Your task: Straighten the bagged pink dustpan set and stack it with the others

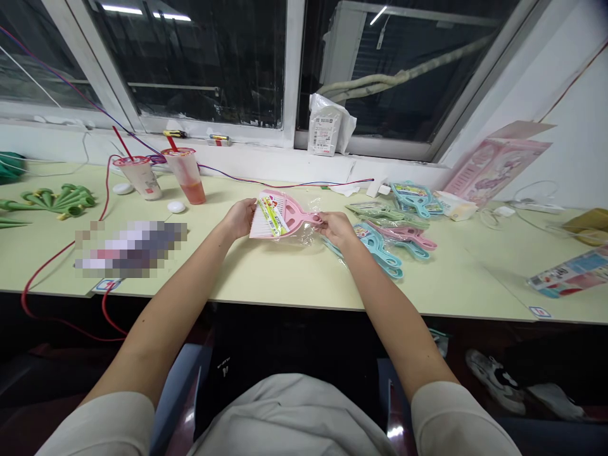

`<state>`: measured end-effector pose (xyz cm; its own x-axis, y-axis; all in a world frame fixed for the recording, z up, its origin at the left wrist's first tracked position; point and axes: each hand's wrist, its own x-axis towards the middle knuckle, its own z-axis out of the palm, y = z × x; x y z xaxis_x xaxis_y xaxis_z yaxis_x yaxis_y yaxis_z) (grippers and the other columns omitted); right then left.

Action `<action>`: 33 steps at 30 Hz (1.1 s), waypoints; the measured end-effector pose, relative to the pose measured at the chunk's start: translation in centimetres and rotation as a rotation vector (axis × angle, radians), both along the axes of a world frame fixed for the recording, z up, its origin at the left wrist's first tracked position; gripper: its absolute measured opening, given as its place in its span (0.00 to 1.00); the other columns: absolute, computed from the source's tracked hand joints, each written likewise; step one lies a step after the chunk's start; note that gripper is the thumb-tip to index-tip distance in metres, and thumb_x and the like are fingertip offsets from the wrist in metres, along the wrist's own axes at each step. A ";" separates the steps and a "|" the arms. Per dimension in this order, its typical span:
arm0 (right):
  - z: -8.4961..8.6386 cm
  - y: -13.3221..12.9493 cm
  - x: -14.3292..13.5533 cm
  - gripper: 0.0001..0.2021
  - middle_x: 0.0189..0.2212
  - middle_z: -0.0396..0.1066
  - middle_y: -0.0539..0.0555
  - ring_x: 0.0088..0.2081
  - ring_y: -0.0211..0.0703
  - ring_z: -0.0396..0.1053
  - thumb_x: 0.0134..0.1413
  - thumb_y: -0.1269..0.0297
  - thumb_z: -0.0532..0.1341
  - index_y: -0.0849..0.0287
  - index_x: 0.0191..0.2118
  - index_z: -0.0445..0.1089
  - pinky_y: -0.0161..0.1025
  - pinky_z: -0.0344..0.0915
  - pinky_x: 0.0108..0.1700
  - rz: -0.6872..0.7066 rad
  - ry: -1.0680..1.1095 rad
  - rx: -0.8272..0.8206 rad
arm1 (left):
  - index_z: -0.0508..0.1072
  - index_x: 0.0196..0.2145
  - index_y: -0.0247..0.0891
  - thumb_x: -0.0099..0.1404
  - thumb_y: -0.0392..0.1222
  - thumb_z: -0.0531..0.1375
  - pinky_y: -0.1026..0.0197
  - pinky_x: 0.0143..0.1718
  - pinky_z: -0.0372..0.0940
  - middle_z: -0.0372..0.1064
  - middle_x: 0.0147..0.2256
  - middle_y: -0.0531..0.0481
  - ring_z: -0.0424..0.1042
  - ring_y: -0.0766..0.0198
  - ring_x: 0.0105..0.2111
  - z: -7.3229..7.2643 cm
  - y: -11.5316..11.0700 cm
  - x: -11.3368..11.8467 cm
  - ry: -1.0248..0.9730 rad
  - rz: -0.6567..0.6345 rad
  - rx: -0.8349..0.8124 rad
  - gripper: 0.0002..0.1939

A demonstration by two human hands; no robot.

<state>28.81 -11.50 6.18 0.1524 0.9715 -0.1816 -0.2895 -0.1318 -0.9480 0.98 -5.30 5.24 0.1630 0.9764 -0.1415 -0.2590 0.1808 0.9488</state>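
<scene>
A pink mini dustpan and brush set [291,214] in a clear plastic bag is held just above the table between both my hands. White bristles and a printed label show at its left end. My left hand [240,218] grips that wide end, its fingers partly hidden behind it. My right hand [336,227] is closed round the handle end at the right. Just beyond my right hand lies a loose pile of similar bagged sets: blue ones [377,248], a pink one [403,235] and a green one [389,212].
Two drink cups with red straws, one nearer [186,177] and one farther left [140,177], stand at the back left. Green branching plastic parts [52,201] lie far left. A pink box [498,161] leans at the back right. Red cable [64,250] crosses the left table edge.
</scene>
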 end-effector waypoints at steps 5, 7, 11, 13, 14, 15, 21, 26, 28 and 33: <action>0.0 0.0 0.1 0.08 0.23 0.73 0.51 0.23 0.37 0.72 0.65 0.78 0.60 0.65 0.33 0.73 0.36 0.74 0.30 -0.008 0.000 0.022 | 0.77 0.38 0.32 0.66 0.47 0.64 0.55 0.36 0.76 0.78 0.31 0.39 0.79 0.51 0.32 0.4 -0.6 0.4 -0.053 -0.022 0.009 0.13; 0.0 0.1 0.3 0.08 0.23 0.73 0.51 0.24 0.37 0.73 0.65 0.78 0.60 0.65 0.33 0.73 0.36 0.75 0.31 -0.018 -0.008 0.029 | 0.77 0.39 0.31 0.64 0.42 0.66 0.57 0.38 0.76 0.79 0.33 0.40 0.79 0.56 0.32 0.4 -0.8 0.5 -0.063 -0.014 0.063 0.10; 0.0 0.5 0.8 0.09 0.23 0.73 0.51 0.23 0.37 0.73 0.65 0.78 0.59 0.65 0.33 0.73 0.37 0.74 0.29 -0.088 -0.045 0.009 | 0.78 0.37 0.28 0.61 0.35 0.68 0.60 0.38 0.77 0.78 0.33 0.40 0.77 0.62 0.31 0.6 -1.1 0.4 -0.079 -0.010 0.118 0.08; 0.0 0.7 1.0 0.09 0.22 0.72 0.51 0.23 0.38 0.73 0.64 0.77 0.59 0.64 0.33 0.72 0.36 0.73 0.29 -0.117 -0.064 -0.001 | 0.78 0.36 0.27 0.58 0.32 0.69 0.61 0.39 0.77 0.78 0.33 0.40 0.78 0.62 0.32 0.7 -1.2 0.4 -0.069 0.005 0.139 0.08; -0.1 0.8 1.1 0.08 0.22 0.73 0.51 0.23 0.38 0.73 0.64 0.77 0.59 0.64 0.33 0.72 0.36 0.73 0.28 -0.123 -0.069 0.000 | 0.78 0.36 0.26 0.57 0.31 0.70 0.61 0.39 0.76 0.78 0.33 0.39 0.78 0.62 0.33 0.8 -1.3 0.4 -0.055 0.009 0.148 0.08; -0.2 0.9 1.2 0.08 0.22 0.73 0.51 0.24 0.38 0.74 0.64 0.76 0.59 0.64 0.33 0.73 0.35 0.72 0.28 -0.124 -0.072 0.003 | 0.78 0.35 0.26 0.56 0.32 0.71 0.61 0.38 0.76 0.78 0.33 0.39 0.78 0.62 0.33 0.8 -1.3 0.3 -0.034 0.012 0.156 0.09; -0.7 1.2 1.4 0.08 0.22 0.73 0.51 0.23 0.37 0.74 0.62 0.76 0.59 0.64 0.32 0.74 0.33 0.68 0.27 -0.125 -0.079 0.028 | 0.75 0.39 0.32 0.50 0.35 0.76 0.63 0.31 0.70 0.77 0.35 0.42 0.76 0.63 0.32 0.1 -1.4 0.5 0.133 0.045 0.205 0.20; -1.0 1.4 1.5 0.08 0.24 0.74 0.51 0.23 0.35 0.73 0.62 0.77 0.60 0.63 0.32 0.74 0.32 0.69 0.27 -0.124 -0.077 0.042 | 0.68 0.43 0.41 0.48 0.40 0.77 0.65 0.28 0.64 0.74 0.35 0.51 0.73 0.64 0.30 -0.1 -1.8 1.1 0.294 0.133 0.325 0.29; -1.1 1.3 1.5 0.08 0.24 0.74 0.51 0.23 0.35 0.73 0.62 0.77 0.60 0.63 0.32 0.74 0.33 0.69 0.27 -0.124 -0.070 0.050 | 0.70 0.42 0.41 0.50 0.44 0.76 0.64 0.28 0.64 0.74 0.40 0.48 0.74 0.63 0.32 0.1 -2.3 1.3 0.375 0.120 0.372 0.26; -1.3 1.4 1.5 0.08 0.24 0.74 0.51 0.23 0.36 0.72 0.61 0.78 0.60 0.63 0.32 0.75 0.33 0.70 0.27 -0.121 -0.060 0.045 | 0.76 0.50 0.42 0.50 0.44 0.76 0.62 0.31 0.65 0.71 0.55 0.41 0.74 0.60 0.36 0.9 -3.6 1.9 0.533 0.212 0.450 0.30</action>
<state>30.31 -10.14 4.86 0.2781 0.9523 -0.1253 -0.2434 -0.0563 -0.9683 2.85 -8.89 6.14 -0.0149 0.9616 0.2739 0.2730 -0.2596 0.9263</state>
